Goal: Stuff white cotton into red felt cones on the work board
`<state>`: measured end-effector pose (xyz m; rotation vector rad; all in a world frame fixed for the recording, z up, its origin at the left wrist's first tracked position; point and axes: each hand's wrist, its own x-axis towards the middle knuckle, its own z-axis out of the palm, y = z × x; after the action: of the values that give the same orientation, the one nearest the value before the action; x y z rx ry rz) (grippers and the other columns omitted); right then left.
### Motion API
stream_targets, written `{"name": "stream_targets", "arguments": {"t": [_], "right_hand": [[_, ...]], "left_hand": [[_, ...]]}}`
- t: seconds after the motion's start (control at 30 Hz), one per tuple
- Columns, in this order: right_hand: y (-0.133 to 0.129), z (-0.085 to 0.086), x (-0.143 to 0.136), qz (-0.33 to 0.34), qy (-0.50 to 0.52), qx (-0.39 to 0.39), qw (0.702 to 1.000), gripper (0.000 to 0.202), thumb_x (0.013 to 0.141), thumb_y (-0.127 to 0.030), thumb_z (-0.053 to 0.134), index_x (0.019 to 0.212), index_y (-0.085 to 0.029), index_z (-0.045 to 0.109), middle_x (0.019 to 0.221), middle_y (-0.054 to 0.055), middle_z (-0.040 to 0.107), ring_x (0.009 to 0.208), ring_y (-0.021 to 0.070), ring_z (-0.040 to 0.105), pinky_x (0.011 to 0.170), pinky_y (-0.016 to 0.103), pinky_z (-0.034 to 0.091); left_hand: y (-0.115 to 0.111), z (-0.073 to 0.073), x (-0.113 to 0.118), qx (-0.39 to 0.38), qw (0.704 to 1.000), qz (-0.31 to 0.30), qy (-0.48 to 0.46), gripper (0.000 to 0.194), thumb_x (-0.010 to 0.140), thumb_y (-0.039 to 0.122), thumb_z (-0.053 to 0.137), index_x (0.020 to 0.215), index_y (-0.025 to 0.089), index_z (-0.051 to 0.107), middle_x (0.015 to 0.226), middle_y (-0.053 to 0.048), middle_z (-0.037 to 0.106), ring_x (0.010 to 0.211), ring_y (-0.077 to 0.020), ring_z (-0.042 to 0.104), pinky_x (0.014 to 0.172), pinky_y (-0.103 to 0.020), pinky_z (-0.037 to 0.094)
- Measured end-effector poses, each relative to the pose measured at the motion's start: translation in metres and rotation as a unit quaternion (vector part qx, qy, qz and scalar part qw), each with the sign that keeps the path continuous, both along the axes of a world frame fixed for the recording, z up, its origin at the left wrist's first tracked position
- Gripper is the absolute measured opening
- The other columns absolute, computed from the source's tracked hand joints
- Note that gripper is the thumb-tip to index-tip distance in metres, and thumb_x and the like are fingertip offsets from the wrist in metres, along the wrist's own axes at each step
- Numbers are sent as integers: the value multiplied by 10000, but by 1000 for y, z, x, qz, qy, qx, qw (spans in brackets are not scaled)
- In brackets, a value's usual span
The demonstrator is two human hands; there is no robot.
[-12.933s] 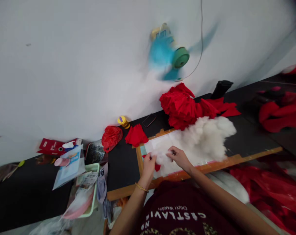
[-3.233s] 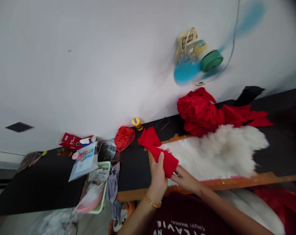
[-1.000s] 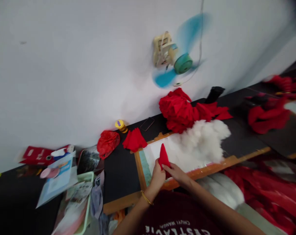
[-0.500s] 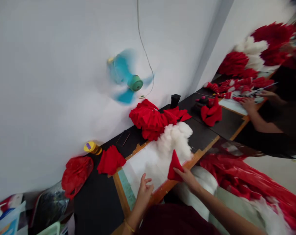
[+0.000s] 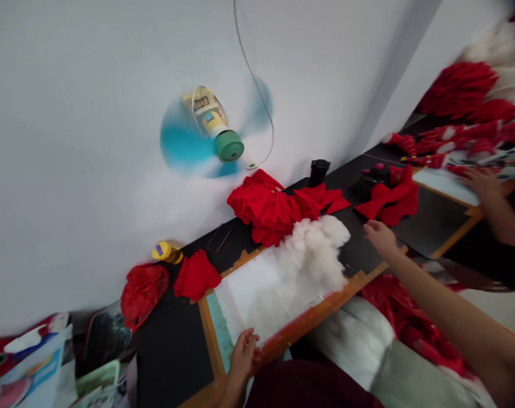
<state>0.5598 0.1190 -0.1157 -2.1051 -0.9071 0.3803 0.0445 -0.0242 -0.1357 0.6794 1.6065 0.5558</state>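
My left hand (image 5: 245, 352) is over the near edge of the white board (image 5: 249, 283), its fingers loosely bent and holding nothing. My right hand (image 5: 380, 239) reaches out over the black table, just short of the red felt pieces (image 5: 396, 201) beside a black object. Its fingers are slightly bent, with nothing visible in them. White stuffing (image 5: 315, 252) lies in a fluffy heap on the board between my hands. Behind it is a pile of red felt pieces (image 5: 268, 207), and a smaller red stack (image 5: 197, 275) sits to the left.
A spinning fan (image 5: 229, 146) is at the wall. Along the table's back stand a black cup (image 5: 319, 171) and a yellow container (image 5: 167, 252), with a phone (image 5: 219, 238) lying between. A red bag (image 5: 143, 292) is left. Another person's hand (image 5: 482, 184) works at the right.
My right hand has moved right and away from me, and the red felt piece it held is out of it. The view has shifted, and my left hand is lower in the picture.
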Motion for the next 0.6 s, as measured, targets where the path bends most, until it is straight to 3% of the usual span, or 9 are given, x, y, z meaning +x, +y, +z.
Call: {"name": "stream_targets", "arguments": {"t": [0.07, 0.17, 0.27, 0.33, 0.4, 0.47, 0.6], "right_hand": [[-3, -25, -40, 69, 4, -1, 998, 274, 823, -285, 533, 1005, -159, 695, 915, 107, 734, 718, 199, 657, 708, 322, 521], [-7, -54, -125, 304, -12, 43, 952, 243, 858, -296, 503, 958, -174, 688, 886, 96, 705, 725, 214, 651, 700, 341, 537], [15, -54, -201, 459, -42, 107, 881, 227, 889, -237, 456, 983, -197, 659, 1004, 110, 674, 906, 238, 660, 829, 390, 550], [48, -40, -233, 443, -68, 142, 883, 230, 905, -253, 471, 1074, -198, 617, 1090, 132, 631, 1029, 265, 628, 873, 419, 545], [87, -19, -252, 345, -81, 155, 922, 299, 895, -323, 520, 1141, -162, 572, 1150, 172, 584, 1057, 295, 608, 843, 429, 553], [120, 1, -262, 288, -86, 141, 943, 367, 891, -384, 533, 1173, -149, 548, 1194, 184, 564, 1028, 300, 612, 788, 415, 558], [159, 22, -276, 298, -106, 113, 942, 478, 864, -448, 578, 1232, -147, 528, 1246, 190, 569, 1063, 309, 598, 730, 358, 533]], "left_hand": [[-3, -1, 7, -15, 999, 29, 15, 577, 636, 604, 721, 1006, 182, 584, 945, -86, 668, 633, -155, 609, 547, -266, 456], [-7, -1, 14, -32, 997, 51, 37, 485, 690, 567, 696, 980, 193, 589, 916, -63, 667, 621, -141, 596, 540, -253, 439], [-9, -3, 17, -25, 997, 62, 25, 459, 692, 546, 692, 973, 198, 588, 879, -45, 666, 625, -143, 592, 551, -254, 435], [-12, -5, 17, -14, 997, 73, 14, 461, 674, 542, 699, 962, 201, 583, 854, -36, 661, 619, -144, 579, 554, -258, 428], [-16, -7, 18, -6, 996, 85, 6, 464, 657, 535, 707, 955, 203, 578, 847, -36, 658, 629, -148, 573, 562, -262, 426], [-22, -8, 17, 2, 996, 93, -4, 448, 663, 515, 707, 960, 207, 575, 833, -37, 654, 661, -161, 584, 575, -267, 427], [-35, -11, 14, 0, 994, 110, -13, 358, 708, 451, 687, 957, 220, 572, 802, -35, 656, 647, -167, 582, 562, -271, 408]]}}
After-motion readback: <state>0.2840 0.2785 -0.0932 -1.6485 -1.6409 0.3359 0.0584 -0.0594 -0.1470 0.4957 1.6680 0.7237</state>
